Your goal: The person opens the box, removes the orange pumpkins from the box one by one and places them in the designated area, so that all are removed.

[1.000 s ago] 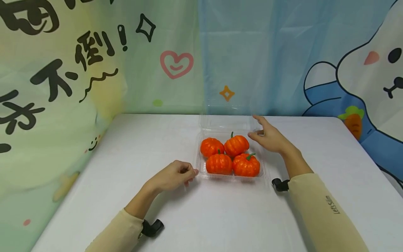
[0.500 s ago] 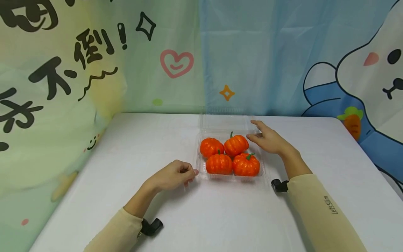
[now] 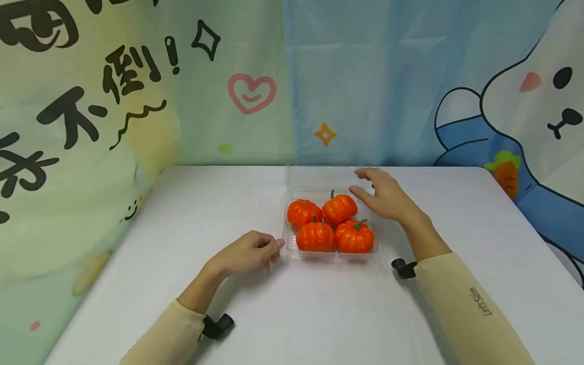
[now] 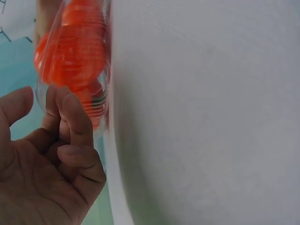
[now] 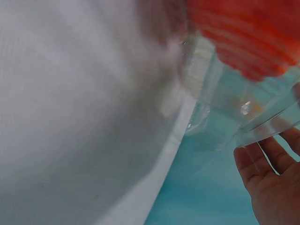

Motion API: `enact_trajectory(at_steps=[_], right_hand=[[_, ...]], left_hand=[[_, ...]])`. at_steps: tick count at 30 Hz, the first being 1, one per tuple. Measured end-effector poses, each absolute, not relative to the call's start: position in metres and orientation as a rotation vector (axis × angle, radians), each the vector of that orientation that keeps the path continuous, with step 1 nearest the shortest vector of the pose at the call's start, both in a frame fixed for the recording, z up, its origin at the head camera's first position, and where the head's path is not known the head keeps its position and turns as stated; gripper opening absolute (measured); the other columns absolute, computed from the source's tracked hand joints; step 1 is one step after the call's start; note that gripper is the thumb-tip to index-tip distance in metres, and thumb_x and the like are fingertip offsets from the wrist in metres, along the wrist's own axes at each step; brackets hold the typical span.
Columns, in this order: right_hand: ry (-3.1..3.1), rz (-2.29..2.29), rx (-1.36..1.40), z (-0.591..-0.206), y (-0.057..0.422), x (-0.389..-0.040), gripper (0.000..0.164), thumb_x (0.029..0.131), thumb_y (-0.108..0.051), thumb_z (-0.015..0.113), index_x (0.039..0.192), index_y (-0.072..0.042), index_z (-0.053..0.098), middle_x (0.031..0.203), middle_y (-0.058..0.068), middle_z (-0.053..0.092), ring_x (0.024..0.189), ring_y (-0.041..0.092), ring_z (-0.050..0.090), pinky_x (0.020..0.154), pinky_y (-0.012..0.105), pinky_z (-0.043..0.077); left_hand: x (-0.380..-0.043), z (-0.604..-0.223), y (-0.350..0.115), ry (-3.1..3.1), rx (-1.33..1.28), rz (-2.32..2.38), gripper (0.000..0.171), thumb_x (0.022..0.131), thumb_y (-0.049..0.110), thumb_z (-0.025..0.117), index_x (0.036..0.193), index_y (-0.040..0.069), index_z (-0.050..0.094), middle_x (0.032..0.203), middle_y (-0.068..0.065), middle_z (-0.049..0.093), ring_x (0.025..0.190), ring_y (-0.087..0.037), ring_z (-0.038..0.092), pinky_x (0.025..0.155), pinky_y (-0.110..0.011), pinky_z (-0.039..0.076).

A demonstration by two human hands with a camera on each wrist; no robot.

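Observation:
Several small orange pumpkins (image 3: 354,238) with green stems lie together in a clear plastic container (image 3: 325,255) on the table. Its transparent lid (image 3: 321,177) stands raised behind them, hinged along the back. My left hand (image 3: 248,252) is beside the container's left front side, fingers loosely bent; in the left wrist view the thumb (image 4: 18,105) is apart from the fingers. At the right back, my right hand (image 3: 385,195) reaches over the container with thumb and fingers spread. In the right wrist view its fingertips (image 5: 241,152) lie against a clear plastic edge.
The white table (image 3: 219,203) extends around the container. Behind it hangs a printed cloth (image 3: 356,76) with a cartoon rabbit and writing. Both beige sleeves (image 3: 470,309) lie over the table's near part, with black wrist cameras (image 3: 219,326) below the hands.
My right hand has shifted slightly left and its fingers are spread over the container's back right. The left hand and the pumpkins stay in place; the head view has shifted a little.

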State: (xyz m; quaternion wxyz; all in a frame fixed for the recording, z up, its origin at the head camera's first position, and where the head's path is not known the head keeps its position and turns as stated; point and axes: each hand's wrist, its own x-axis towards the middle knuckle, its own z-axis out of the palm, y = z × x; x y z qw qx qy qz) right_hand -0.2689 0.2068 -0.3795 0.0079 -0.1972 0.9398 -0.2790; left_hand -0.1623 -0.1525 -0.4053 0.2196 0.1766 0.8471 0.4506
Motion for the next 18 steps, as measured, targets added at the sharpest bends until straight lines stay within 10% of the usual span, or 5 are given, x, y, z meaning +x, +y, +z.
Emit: enact_trajectory(at_steps=[18], right_hand=[[2.898,-0.686,-0.720,-0.370,0.182,-0.246,0.055,0.096,-0.045,0.070,0.130,-0.003,0.063,0.129,0.016,0.064,0.120,0.037,0.058,0.102,0.054,0.048]], left_hand=[[-0.175,-0.391,-0.159,2.394,0.478,1.256,0.038,0.106,0.035,0.055,0.096,0.001,0.069,0.092,-0.015,0.071,0.081,-0.024,0.066,0.082,-0.037,0.047]])
